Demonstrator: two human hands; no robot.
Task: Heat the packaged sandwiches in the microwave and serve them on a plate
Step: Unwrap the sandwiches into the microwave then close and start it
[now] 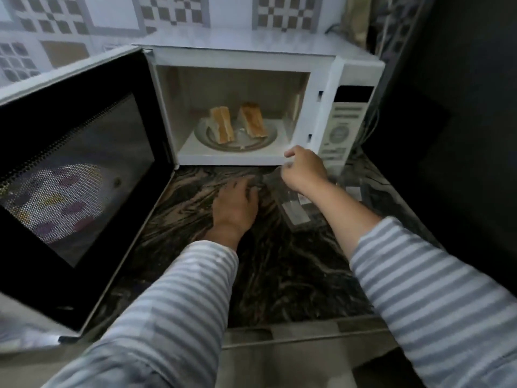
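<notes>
The white microwave (pixel 330 79) stands with its door (pixel 84 175) swung wide to the left. Inside, two toasted sandwich halves (pixel 221 124) (pixel 253 120) stand on edge on the glass turntable (pixel 265 140), with clear wrapping around them. A clear plastic package (pixel 293 211) lies on the dark marbled counter (pixel 279 275) in front of the oven. My right hand (pixel 303 170) hovers at the oven's lower right corner, its curled fingers pinching the package's upper edge. My left hand (pixel 235 204) rests flat on the counter, its fingertips at the package's left side.
A white plate with purple spots (pixel 56 197) shows through the door's mesh window, behind the door. The microwave's control panel (pixel 342 127) is at its right. A dark wall (pixel 461 107) closes in the right side, and the counter's front edge (pixel 279 331) runs below my arms.
</notes>
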